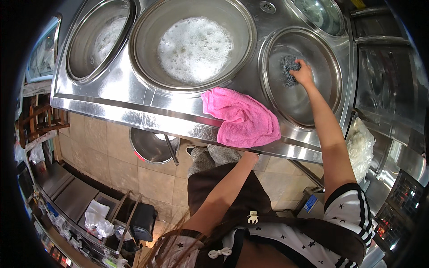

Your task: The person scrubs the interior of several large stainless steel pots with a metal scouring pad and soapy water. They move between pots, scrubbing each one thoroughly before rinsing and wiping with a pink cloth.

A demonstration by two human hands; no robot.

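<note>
With my right hand (302,73) I grip a dark metal scouring pad (289,68), inside the round steel basin (323,97) set in the steel counter at the right. My left hand (252,156) is at the counter's front edge, just below a pink terry cloth (248,117); its fingers are hidden under the edge or cloth. The cloth lies crumpled over the edge. Left of it, a large round steel basin (144,57) has white suds (195,50) on its bottom.
Another steel basin with suds (78,60) is at the counter's left, and one with clear liquid (320,15) at the upper right. A steel pot (140,147) stands on the tiled floor below the counter. A clear plastic bag (361,150) hangs at the right.
</note>
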